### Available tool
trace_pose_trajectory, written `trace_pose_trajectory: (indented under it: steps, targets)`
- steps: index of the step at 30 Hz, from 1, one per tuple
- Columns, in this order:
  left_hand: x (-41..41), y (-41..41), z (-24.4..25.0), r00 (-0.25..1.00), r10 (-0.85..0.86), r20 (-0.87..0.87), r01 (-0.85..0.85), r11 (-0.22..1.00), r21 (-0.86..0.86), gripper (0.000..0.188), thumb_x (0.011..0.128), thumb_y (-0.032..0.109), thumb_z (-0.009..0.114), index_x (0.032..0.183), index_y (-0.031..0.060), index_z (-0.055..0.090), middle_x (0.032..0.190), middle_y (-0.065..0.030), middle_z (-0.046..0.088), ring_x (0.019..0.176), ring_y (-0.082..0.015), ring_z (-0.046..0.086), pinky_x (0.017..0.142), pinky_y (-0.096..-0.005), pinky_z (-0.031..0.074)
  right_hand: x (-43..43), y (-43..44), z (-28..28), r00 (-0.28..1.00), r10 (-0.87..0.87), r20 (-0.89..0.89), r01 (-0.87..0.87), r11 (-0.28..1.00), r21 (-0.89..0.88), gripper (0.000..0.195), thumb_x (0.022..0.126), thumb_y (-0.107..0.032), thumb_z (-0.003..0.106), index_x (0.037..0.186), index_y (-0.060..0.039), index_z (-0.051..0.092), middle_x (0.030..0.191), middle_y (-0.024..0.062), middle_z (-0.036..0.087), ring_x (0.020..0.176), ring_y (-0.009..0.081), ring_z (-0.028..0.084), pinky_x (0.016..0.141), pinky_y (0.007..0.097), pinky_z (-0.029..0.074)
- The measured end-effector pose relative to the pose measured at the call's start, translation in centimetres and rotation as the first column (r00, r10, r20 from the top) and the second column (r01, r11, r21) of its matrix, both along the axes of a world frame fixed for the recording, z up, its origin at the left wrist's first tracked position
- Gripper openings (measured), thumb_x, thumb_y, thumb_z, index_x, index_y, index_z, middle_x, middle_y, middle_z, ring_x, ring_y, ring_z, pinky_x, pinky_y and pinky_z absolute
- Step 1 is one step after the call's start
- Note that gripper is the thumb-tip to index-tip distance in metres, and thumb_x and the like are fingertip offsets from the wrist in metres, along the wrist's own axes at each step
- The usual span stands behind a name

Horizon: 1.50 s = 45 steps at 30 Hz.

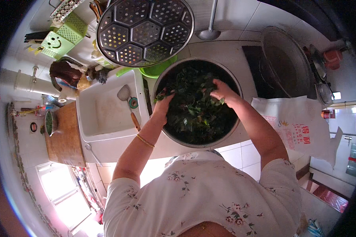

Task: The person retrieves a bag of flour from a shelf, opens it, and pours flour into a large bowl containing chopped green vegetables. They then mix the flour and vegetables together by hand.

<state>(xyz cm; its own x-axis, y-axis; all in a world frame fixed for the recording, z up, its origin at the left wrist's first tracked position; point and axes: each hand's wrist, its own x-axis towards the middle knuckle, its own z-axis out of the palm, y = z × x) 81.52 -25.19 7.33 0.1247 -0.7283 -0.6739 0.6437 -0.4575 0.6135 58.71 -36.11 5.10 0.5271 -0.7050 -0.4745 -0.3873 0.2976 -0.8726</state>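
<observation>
A large round metal pot [240, 114] is filled with dark leafy greens [195, 109]. At the pot's left side my left hand [163, 106] has leaves bunched in its fingers, which are partly covered by them. My right hand [224, 93] reaches in from the right rim, its fingertips sunk among the leaves. A small leaf lies against its palm side, but how much those fingers grasp is hidden. Above the pot, a perforated metal steamer tray [145, 31] leans upright. Part of a green plastic basin [160, 68] shows below that tray.
Left of the pot is a white sink [108, 109] with a wooden-handled spatula [132, 114] in it. A spoon [93, 154] rests on the counter near a wooden board [65, 133]. To the right are a large wok [287, 63] and a printed white sack [293, 127]. A ladle [208, 34] hangs behind.
</observation>
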Motion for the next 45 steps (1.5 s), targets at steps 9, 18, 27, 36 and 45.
trace_pose_trajectory:
  steps: [9, 18, 27, 36, 45]
  targets:
    - [-3.4, -0.2, -3.8, 0.921, -0.196, -0.336, 0.184, 0.981, -0.07, 0.029, 0.074, 0.021, 0.059, 0.098, 0.0051, 0.056, 0.089, -0.0084, 0.059, 0.08, -0.0222, 0.057, 0.069, -0.0355, 0.047, 0.2, 0.8, -13.3, 0.998, -0.065, 0.02, 0.05, 0.903, 0.426, 0.052, 0.069, -0.031, 0.06, 0.118, -0.0226, 0.044, 0.133, 0.0087, 0.025, 0.123, 0.028, 0.017, 0.091, 0.054, 0.02]
    - [-3.8, 0.5, -2.9, 0.993, -0.096, 0.07, 0.1, 0.993, -0.061, 0.029, 0.07, 0.004, 0.057, 0.099, 0.0032, 0.052, 0.09, -0.0088, 0.056, 0.079, -0.0234, 0.055, 0.066, -0.0371, 0.046, 2.4, 2.2, -0.7, 0.911, 0.046, -0.409, -0.261, 0.833, -0.488, 0.03, 0.065, -0.014, 0.06, 0.091, -0.0002, 0.054, 0.093, 0.0174, 0.056, 0.078, 0.0371, 0.054, 0.068, 0.0409, 0.044]
    - [0.3, 0.1, -4.8, -0.247, -0.1, 0.964, 0.798, 0.543, 0.261, 0.043, 0.077, 0.03, 0.051, 0.116, 0.0123, 0.044, 0.119, -0.0039, 0.045, 0.114, -0.0187, 0.035, 0.098, -0.0333, 0.024, 0.7, 1.3, 8.6, 0.761, 0.139, -0.633, -0.471, 0.79, -0.393, 0.052, 0.067, -0.039, 0.065, 0.103, -0.0035, 0.053, 0.099, 0.0244, 0.052, 0.096, 0.0342, 0.05, 0.077, 0.0405, 0.043]
    - [0.7, -5.9, -7.8, -0.191, -0.459, 0.868, 0.79, 0.453, 0.413, 0.032, 0.066, 0.031, 0.055, 0.089, 0.0085, 0.06, 0.084, -0.0148, 0.059, 0.075, -0.0288, 0.058, 0.064, -0.0407, 0.046, 8.6, -5.7, -7.4, 0.73, 0.339, -0.594, -0.675, 0.498, -0.545, 0.077, 0.061, -0.021, 0.065, 0.126, -0.0088, 0.027, 0.121, 0.0213, 0.035, 0.106, 0.0389, 0.04, 0.087, 0.0429, 0.038]
    - [1.0, -7.2, -11.3, -0.298, 0.01, 0.955, 0.835, 0.487, 0.256, 0.031, 0.07, 0.017, 0.053, 0.101, 0.0188, 0.056, 0.107, -0.0029, 0.053, 0.102, -0.0235, 0.047, 0.083, -0.0349, 0.038, 6.8, -2.5, 3.8, 0.853, 0.158, -0.498, -0.363, 0.864, -0.348, 0.046, 0.069, -0.033, 0.061, 0.1, -0.0013, 0.052, 0.099, 0.0191, 0.054, 0.091, 0.0328, 0.052, 0.079, 0.0384, 0.042]
